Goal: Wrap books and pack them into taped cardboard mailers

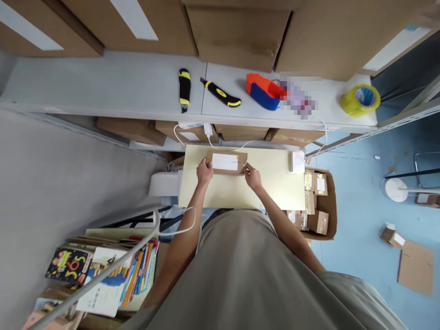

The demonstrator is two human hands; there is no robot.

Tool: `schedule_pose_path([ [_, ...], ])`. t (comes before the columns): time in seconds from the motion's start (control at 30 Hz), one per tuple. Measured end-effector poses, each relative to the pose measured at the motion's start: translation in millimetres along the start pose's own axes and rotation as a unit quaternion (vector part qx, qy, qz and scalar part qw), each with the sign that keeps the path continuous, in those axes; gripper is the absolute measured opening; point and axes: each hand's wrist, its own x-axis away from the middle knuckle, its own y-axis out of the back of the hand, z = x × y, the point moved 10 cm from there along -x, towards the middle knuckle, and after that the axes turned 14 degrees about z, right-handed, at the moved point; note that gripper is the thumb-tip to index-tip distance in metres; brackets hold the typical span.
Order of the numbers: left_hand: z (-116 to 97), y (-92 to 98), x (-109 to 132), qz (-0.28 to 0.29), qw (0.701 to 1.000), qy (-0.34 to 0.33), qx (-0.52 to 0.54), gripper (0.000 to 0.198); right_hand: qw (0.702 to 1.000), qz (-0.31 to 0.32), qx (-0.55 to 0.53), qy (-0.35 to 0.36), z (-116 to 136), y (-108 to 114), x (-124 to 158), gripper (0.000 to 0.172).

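A small brown cardboard box with a white label on top lies on the pale yellow table. My left hand is closed on its left end, with the thumb on the near side. At the right end, my right hand has its fingers pinched together at the box's edge. A small pale glint shows at those fingertips, too small to name. A small white box stands at the table's right edge.
On the grey shelf ahead lie two utility knives, a red and blue tape dispenser and a yellow tape roll. A carton of small boxes stands at right; books and a grey pole are at lower left.
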Motion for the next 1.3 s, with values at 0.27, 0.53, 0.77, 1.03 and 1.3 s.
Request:
schedule_pose_path([
  [0.27, -6, 2.5, 20, -0.055, 0.998, 0.004, 0.025, 0.055, 0.998, -0.023, 0.040, 0.041, 21, 36, 0, 0.043],
  [0.53, -152, 51.2, 85, -0.206, 0.909, -0.343, 0.118, 0.039, 0.891, -0.354, 0.169, 0.227, 147, 237, 30, 0.048],
  [0.77, -224, 60.4, 119, -0.162, 0.879, -0.406, 0.189, 0.039, 0.917, -0.306, 0.188, 0.175, 174, 275, -20, 0.030],
  [1.03, -168, -8.8, 137, 0.041, 0.883, -0.339, 0.323, 0.057, 0.905, -0.138, -0.268, 0.301, 85, 150, 93, 0.059],
  [1.3, -125, -63.7, 158, 0.142, 0.900, -0.282, 0.300, 0.055, 0.878, -0.060, -0.443, 0.172, 7, 33, 97, 0.059],
])
